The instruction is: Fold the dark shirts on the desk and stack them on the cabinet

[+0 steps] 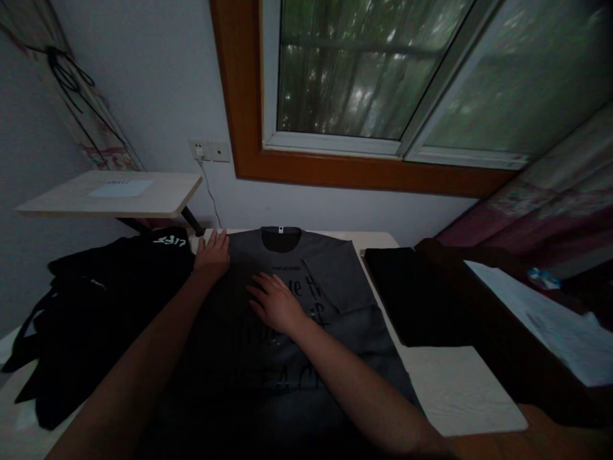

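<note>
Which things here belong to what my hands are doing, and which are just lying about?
In use:
- grey T-shirt, spread out
- left hand, at its shoulder
- right hand, on its lettering
- pale table, underneath

Seemingly just lying about:
- black clothes, possibly related
- paper on the raised shelf

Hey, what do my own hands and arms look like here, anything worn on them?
Your ungloved left hand and ungloved right hand join bare forearms. No sleeve, watch, bracelet or ring shows, though the picture is dim.
</note>
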`<move>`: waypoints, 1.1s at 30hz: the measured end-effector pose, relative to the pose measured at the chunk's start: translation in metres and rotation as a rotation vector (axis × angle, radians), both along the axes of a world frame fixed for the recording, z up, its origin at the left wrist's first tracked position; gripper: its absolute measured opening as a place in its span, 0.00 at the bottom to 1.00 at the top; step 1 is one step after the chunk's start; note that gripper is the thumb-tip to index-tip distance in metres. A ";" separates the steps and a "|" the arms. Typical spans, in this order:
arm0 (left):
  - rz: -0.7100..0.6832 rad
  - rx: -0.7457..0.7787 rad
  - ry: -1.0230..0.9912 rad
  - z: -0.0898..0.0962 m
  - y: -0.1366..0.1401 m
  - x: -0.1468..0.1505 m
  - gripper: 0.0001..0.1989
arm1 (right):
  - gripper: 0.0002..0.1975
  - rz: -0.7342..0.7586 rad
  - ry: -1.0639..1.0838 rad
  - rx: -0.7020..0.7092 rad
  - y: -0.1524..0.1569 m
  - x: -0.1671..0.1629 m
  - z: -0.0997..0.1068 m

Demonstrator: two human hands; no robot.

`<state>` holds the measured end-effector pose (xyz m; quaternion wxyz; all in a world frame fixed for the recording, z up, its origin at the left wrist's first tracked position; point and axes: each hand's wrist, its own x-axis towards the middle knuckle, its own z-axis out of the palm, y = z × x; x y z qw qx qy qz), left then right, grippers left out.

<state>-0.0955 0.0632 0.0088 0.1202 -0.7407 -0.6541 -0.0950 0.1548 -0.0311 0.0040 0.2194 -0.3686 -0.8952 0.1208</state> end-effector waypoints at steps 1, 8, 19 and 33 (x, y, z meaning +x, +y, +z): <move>-0.037 0.016 -0.005 0.000 -0.002 0.007 0.28 | 0.21 -0.001 -0.001 0.001 0.000 0.000 0.000; -0.032 -0.008 -0.086 -0.026 -0.005 0.033 0.29 | 0.21 0.003 0.015 -0.016 0.001 0.001 -0.003; -0.077 -0.023 -0.108 -0.022 0.003 0.042 0.27 | 0.20 -0.156 0.042 0.007 0.078 0.063 0.021; -0.016 -0.146 -0.157 -0.025 0.034 0.047 0.28 | 0.25 -0.453 -0.224 0.113 0.142 0.135 -0.016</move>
